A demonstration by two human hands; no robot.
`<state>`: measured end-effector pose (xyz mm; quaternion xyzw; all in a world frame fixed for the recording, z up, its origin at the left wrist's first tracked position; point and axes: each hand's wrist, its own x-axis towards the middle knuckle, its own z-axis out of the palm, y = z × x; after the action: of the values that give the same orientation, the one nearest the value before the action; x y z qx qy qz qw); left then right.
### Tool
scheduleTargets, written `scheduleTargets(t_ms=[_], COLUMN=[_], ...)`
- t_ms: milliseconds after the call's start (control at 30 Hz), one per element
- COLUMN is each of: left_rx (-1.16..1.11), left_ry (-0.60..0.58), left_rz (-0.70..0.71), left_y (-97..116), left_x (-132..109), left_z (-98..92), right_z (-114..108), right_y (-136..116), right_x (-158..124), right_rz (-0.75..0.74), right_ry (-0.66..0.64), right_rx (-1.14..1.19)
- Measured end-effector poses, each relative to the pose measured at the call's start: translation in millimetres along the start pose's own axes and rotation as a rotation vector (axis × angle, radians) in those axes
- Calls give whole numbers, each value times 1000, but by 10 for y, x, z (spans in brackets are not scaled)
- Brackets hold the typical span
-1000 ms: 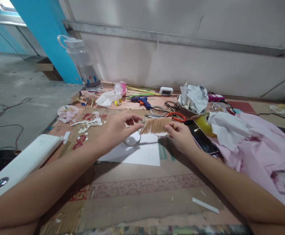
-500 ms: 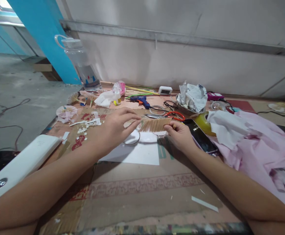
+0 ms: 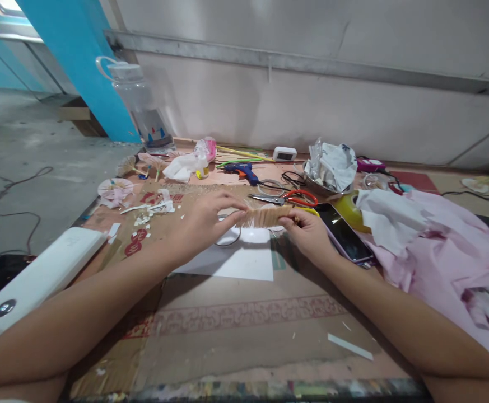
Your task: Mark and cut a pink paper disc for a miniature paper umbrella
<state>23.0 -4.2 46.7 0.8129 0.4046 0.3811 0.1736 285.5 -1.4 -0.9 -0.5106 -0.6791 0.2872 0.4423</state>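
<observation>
A row of thin tan sticks (image 3: pixel 263 216), joined side by side like a small mat, is held between both hands above a white paper sheet (image 3: pixel 236 261). My left hand (image 3: pixel 205 219) pinches its left end with thumb and fingers. My right hand (image 3: pixel 307 230) grips its right end, fingers curled. The strip lies tilted nearly flat, so it looks narrow. A wire ring (image 3: pixel 228 237) lies on the paper just below my left hand.
Cardboard (image 3: pixel 236 330) covers the work surface. Behind the hands lie orange-handled scissors (image 3: pixel 288 198), a blue glue gun (image 3: pixel 244 172) and a water bottle (image 3: pixel 143 106). A phone (image 3: pixel 344 232) and pink cloth (image 3: pixel 450 252) lie at right, a white power bank (image 3: pixel 34 280) at left.
The stick strip has tipped from facing me to nearly flat and dropped slightly. Both hands keep their hold on its ends.
</observation>
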Motion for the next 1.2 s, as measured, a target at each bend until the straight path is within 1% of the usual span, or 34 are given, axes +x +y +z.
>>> scheduleTargets(t_ms=[133,333,467,567,667,733,800,867,1000,1100,1200], left_rx=[-33,-66,-95,-109,-221,-348,-451,-486,-466,-445,-419], left_ry=[35,106,103,104,159,229,274,254,111,71,49], left_rz=[-14,-92,-105,-140,-174,-163,-146,-160,-264,-290,-313], left_y=[-2,0,-11,-12,11,34,48,34,-111,-259,-347], left_x=[-13,2,17,14,7,4,0,-10,-48,-69,-75], left_z=[10,-34,-27,-25,-49,-63,-53,-3,198,339,414], right_z=[7,10,11,12,12,11,-1,-38,-203,-332,-387], right_y=[-22,-67,-82,-74,-46,-13,32,89,220,301,344], right_x=[8,34,44,41,38,49,83,147,320,429,543], right_rz=[-16,22,19,18,23,28,32,33,32,44,60], right_ry=[-8,1,-18,-32,-38,-35,-30,-11,82,142,156], right_rx=[10,-11,-7,-1,3,10,23,24,-77,-169,-257])
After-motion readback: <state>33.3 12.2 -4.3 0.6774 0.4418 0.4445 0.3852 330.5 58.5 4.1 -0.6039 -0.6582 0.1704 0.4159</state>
